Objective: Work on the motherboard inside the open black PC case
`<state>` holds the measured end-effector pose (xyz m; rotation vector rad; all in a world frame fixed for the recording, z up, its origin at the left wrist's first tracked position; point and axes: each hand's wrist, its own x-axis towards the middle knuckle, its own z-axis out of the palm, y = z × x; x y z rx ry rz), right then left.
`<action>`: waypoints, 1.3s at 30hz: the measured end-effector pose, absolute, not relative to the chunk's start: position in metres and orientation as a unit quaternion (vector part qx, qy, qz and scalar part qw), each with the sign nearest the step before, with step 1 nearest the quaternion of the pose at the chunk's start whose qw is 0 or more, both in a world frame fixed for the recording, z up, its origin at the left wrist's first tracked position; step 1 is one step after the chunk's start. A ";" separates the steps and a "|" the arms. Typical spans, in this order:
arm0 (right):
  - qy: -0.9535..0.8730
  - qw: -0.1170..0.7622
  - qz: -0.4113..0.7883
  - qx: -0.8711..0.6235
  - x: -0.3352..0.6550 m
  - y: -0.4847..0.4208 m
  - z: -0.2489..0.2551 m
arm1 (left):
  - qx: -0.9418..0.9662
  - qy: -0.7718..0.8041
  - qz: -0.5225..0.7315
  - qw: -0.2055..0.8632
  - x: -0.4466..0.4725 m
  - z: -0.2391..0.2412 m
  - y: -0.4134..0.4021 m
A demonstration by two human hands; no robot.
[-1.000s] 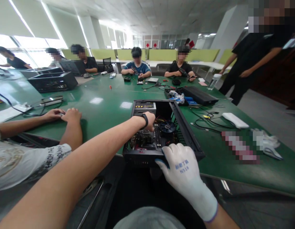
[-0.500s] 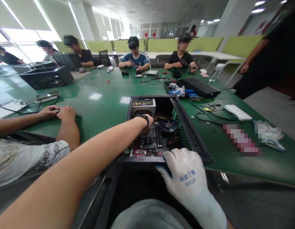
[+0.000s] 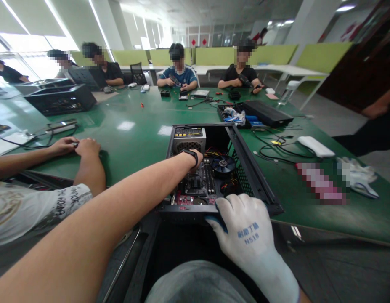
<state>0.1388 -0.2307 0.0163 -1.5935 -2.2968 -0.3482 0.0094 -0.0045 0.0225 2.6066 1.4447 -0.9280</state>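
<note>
An open black computer case lies in front of me on the green table. Inside it are a grey power supply, a motherboard and a round black cooling fan. My left hand, bare with a black wristband, reaches into the case beside the power supply. Its fingers point down and are hidden, so I cannot see what they touch. In a white glove with blue print, my right hand is closed over the case's near rim, thumb on the outer side and fingers on top.
At left, a co-worker's hands hold something small. Cables, a white box and white gloves lie to the right. Behind the case is a black tool case. Several people sit around the table; another stands at the right edge.
The standing person at the right has moved farther right, mostly out of view. Both my hands and the computer case stay in nearly the same place.
</note>
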 end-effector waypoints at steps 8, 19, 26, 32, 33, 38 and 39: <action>-0.806 0.167 -0.125 -0.554 0.139 -0.232 0.018 | 0.832 0.469 -0.296 0.021 0.009 0.021 -0.002; -0.806 0.171 -0.126 -0.552 0.139 -0.232 0.018 | 0.833 0.465 -0.300 0.018 0.010 0.025 -0.004; -0.806 0.165 -0.118 -0.556 0.139 -0.232 0.018 | 0.835 0.468 -0.289 0.029 0.008 0.024 -0.002; -0.806 0.163 -0.114 -0.557 0.138 -0.233 0.022 | 0.836 0.469 -0.283 0.036 0.007 0.021 0.000; -0.806 0.161 -0.112 -0.558 0.138 -0.233 0.022 | 0.837 0.467 -0.285 0.034 0.007 0.021 0.000; -0.806 0.150 -0.105 -0.563 0.139 -0.233 0.020 | 0.835 0.469 -0.284 0.034 0.007 0.020 0.001; -0.806 0.150 -0.107 -0.563 0.139 -0.233 0.020 | 0.835 0.471 -0.283 0.035 0.007 0.020 0.001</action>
